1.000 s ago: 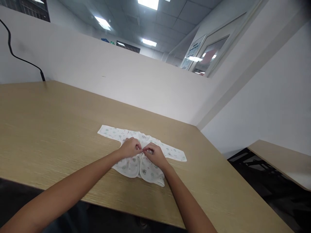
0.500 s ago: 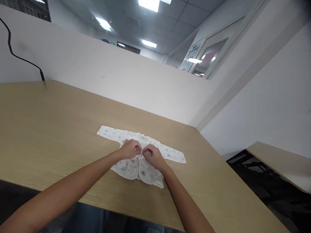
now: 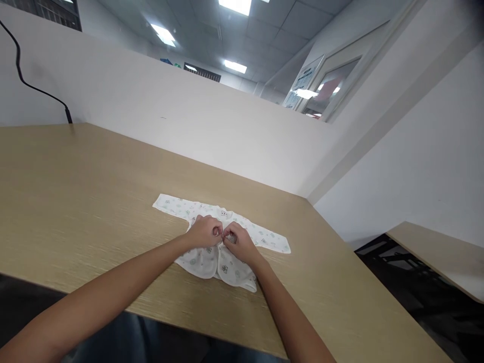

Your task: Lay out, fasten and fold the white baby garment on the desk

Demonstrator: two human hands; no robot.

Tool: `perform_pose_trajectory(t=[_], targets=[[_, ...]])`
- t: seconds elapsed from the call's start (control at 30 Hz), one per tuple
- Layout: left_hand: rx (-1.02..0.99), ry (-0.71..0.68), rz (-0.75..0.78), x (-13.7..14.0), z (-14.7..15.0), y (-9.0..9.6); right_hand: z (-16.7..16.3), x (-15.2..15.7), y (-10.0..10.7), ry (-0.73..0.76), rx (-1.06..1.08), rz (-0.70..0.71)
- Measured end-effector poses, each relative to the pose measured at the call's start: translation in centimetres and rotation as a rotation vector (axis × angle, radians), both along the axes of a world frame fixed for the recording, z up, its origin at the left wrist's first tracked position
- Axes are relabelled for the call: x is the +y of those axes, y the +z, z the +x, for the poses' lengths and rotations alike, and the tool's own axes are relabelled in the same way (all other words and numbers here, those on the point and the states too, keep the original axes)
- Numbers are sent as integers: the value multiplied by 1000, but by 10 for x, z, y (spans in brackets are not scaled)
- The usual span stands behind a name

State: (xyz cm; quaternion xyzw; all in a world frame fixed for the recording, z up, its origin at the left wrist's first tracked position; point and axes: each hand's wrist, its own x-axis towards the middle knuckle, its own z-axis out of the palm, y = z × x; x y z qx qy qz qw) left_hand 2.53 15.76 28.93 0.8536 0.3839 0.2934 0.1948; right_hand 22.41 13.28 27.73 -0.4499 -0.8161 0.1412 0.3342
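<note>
A small white baby shirt (image 3: 236, 272) with a scattered print lies face up, its sleeves spread to both sides and its front split below the middle. My left hand (image 3: 205, 232) pinches the left front edge at mid-chest. Opposite it, my right hand (image 3: 239, 243) pinches the right front edge, thumb and forefinger together. The fingertips of both hands almost meet over the front opening. What exactly sits between them, cloth or a fastener, is too small and covered to make out.
The shirt rests on a wood-coloured table (image 3: 94, 201). Behind it rises a white partition (image 3: 212, 131), with a black cable (image 3: 43, 93) hanging at the left. Past the table's right edge stands another wooden surface (image 3: 438, 257) over dark framework.
Both hands keep their pinch at the shirt's front, and the fingertips have drawn slightly closer together. The whole view has shifted a little.
</note>
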Motion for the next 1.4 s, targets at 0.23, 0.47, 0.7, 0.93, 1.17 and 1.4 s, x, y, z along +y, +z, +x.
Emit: perform_pose_trajectory(t=[0.23, 0.47, 0.7, 0.93, 1.17, 1.4], targets=[[43, 35, 2, 2, -1, 1, -1, -1, 2, -9, -11, 1], [54, 16, 23, 7, -1, -6, -2, -2, 4, -2, 2, -16], [52, 26, 23, 6, 1, -5, -3, 6, -4, -80, 72, -143], [121, 58, 149, 7, 0, -9, -6, 8, -6, -181, 118, -17], [84, -187, 106, -1, -20, 4, 7, -13, 8, -44, 110, -12], [87, -209, 37, -8, -21, 5, 7, -20, 9, 61, 37, -45]])
